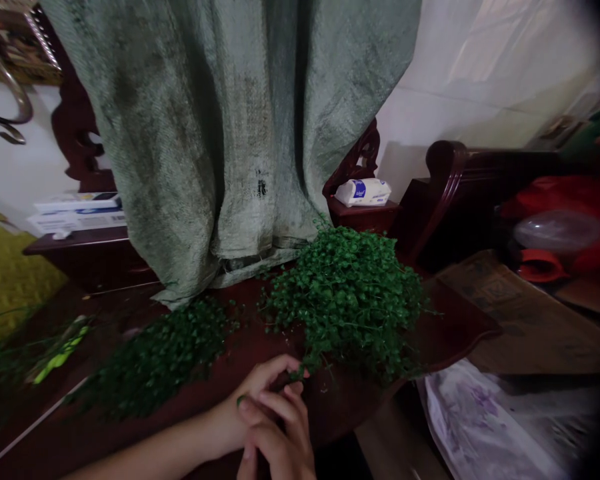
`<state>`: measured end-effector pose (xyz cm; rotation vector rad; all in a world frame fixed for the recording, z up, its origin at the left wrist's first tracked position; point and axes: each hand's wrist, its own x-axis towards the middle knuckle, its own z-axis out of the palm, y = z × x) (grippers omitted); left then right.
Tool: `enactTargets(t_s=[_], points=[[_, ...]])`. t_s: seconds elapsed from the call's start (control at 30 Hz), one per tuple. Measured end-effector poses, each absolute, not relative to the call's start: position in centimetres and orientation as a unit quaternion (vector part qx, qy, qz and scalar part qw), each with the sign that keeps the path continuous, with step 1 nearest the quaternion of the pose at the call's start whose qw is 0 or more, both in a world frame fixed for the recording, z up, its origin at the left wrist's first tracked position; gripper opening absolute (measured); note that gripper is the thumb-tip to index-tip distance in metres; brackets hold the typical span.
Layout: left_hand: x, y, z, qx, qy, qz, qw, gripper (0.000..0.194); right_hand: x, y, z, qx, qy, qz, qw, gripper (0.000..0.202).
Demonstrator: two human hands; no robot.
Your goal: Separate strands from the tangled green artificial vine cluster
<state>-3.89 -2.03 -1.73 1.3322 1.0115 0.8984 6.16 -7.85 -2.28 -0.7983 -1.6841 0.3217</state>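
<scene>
My left hand [260, 387] reaches in from the lower left, fingers bent around a small green sprig [296, 375] at the near edge of a big leafy heap of greens [350, 293]. Partly overlapping it from below is my right hand [277, 430], closed with curled fingers. A tiny green bit [241, 401] shows by its thumb side; what else its fingers hold is hidden. To the left lies a second, flatter pile of greens [155, 360], dark and slightly blurred. Both piles rest on a dark red wooden tabletop [250, 300].
A large grey-green woven sack [245, 120] hangs over the table's back. Tissue packs [365, 192] and white boxes [80, 213] stand on small ledges. A thin pale stick [35, 423] lies at left. Cardboard [525, 313] and a plastic bag [480, 420] are at right.
</scene>
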Motion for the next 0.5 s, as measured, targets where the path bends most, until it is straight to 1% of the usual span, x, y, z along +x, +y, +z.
enactTargets(t_s=[0.1,0.2,0.27,0.37,0.43,0.5], points=[[-4.1,-1.8,-1.0,0.535,0.424,0.384,0.622,0.033,6.7,-7.8,-2.8,-0.37,-0.724,0.115,0.57,0.049],[-4.3,-1.6,-0.4,0.504,0.422,0.389,0.645,0.031,6.3,-7.6,-2.9,-0.387,-0.717,0.101,0.571,0.051],[-4.5,-1.6,-0.3,0.494,0.418,0.391,0.655,0.029,5.9,-7.3,-2.4,-0.373,-0.702,0.118,0.596,0.047],[-4.9,-1.7,-0.8,0.489,0.411,0.394,0.661,0.028,5.3,-6.7,-1.1,-0.354,-0.65,0.195,0.643,0.03],[-5.2,-1.7,-1.3,0.487,0.41,0.401,0.658,0.033,5.1,-6.3,-0.2,-0.352,-0.622,0.234,0.659,0.021],[-5.4,-1.8,-1.8,0.486,0.412,0.413,0.651,0.038,4.9,-6.0,0.5,-0.353,-0.617,0.24,0.661,0.019]])
